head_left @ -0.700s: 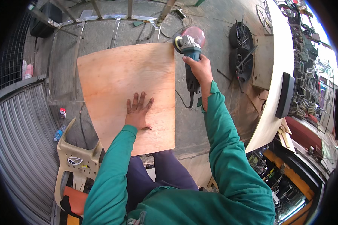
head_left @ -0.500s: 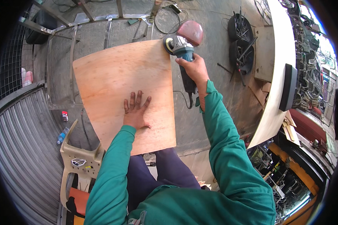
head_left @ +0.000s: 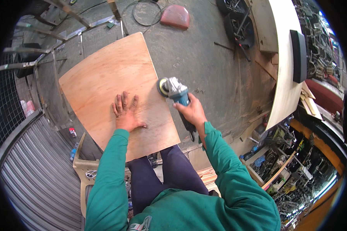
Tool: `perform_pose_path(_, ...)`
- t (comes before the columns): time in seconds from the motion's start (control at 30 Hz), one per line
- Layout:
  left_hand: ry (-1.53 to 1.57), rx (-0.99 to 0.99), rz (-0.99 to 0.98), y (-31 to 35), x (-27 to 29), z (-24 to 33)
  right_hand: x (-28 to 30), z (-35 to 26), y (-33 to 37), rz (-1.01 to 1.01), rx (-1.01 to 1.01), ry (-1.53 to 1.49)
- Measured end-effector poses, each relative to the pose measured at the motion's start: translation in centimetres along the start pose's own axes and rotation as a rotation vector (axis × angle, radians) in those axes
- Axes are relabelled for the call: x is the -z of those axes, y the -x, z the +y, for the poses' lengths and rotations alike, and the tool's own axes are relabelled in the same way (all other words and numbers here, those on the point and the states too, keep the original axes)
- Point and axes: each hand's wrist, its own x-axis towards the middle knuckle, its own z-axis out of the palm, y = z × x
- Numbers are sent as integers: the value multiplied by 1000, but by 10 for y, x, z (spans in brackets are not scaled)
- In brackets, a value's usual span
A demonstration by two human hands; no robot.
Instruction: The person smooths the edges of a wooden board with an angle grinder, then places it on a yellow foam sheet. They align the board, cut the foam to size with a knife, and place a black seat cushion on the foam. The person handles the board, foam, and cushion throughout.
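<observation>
A plywood sheet (head_left: 104,73) with a curved far edge lies in front of me, its near edge over my thighs. My left hand (head_left: 126,114) rests flat on it with the fingers spread. In my right hand (head_left: 194,111) is a blue and silver angle grinder (head_left: 178,92), gripped around its body. The grinder's round disc (head_left: 163,87) sits at the right edge of the plywood, about midway along that side. Whether the disc presses on the edge is hard to make out.
A metal frame (head_left: 78,32) stands at the far left beside a corrugated shutter (head_left: 38,169). A beige plastic chair (head_left: 82,164) is near my left arm. Beyond lie a red seat pad (head_left: 175,17) and black tool bins (head_left: 241,30). A long pale board (head_left: 283,69) runs along the right.
My right hand has drawn the grinder from the far right corner of the plywood nearer to me along its right edge. The view has turned somewhat; my left hand stays flat on the sheet.
</observation>
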Motion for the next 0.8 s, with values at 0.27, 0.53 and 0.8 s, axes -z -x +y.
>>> perform_pose_path(0.27, -85, 3, 30, -4, -14, -1, -11, 138, 134, 0, -246, -58)
perform_pose_path(0.53, -99, -40, 45, -2, -10, -2, -11, 220, 228, -35, -472, 9)
perform_pose_path(0.8, -42, -173, -20, -12, 7, -9, 0, 192, 194, 280, -440, -29)
